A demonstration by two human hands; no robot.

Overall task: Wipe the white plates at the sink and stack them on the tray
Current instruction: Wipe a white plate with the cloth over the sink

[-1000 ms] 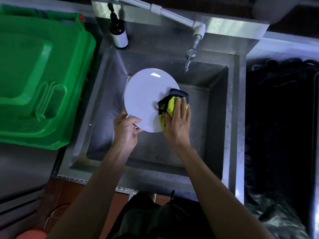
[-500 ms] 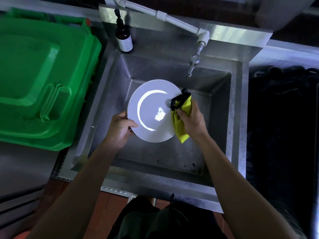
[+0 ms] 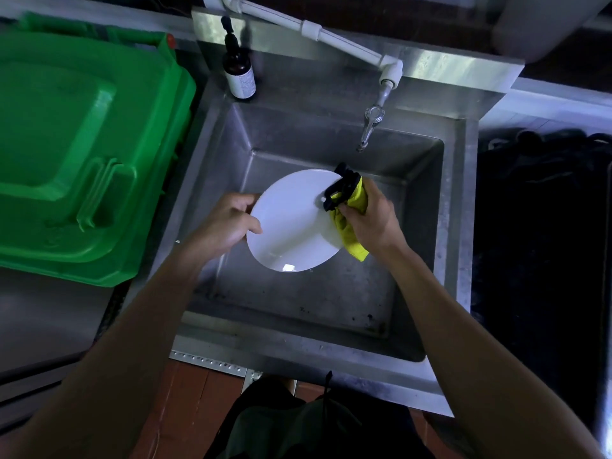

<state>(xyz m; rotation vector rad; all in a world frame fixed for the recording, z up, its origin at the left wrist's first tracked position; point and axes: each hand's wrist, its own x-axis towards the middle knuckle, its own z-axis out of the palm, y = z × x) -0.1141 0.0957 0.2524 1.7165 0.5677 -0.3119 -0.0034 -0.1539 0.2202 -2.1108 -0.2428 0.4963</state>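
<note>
A white plate [image 3: 291, 223] is held tilted over the steel sink [image 3: 458, 207]. My left hand [image 3: 227, 223] grips its left rim, thumb on the face. A yellow and black cloth [image 3: 351, 210] lies against the plate's right edge, bunched in my right hand [image 3: 374, 217], whose fingers curl round it. The cloth's yellow tail hangs below the hand. No tray is in view.
A tap [image 3: 371, 127] on a white pipe hangs over the basin's back right. A dark pump bottle [image 3: 239, 74] stands on the sink's back left corner. A green bin lid [image 3: 82, 150] fills the left side. Dark material [image 3: 543, 226] lies to the right.
The plate has been turned and tipped, its bright reflection shifting to the lower rim. My right hand moved the cloth from the plate's face up to its right edge and bunched it.
</note>
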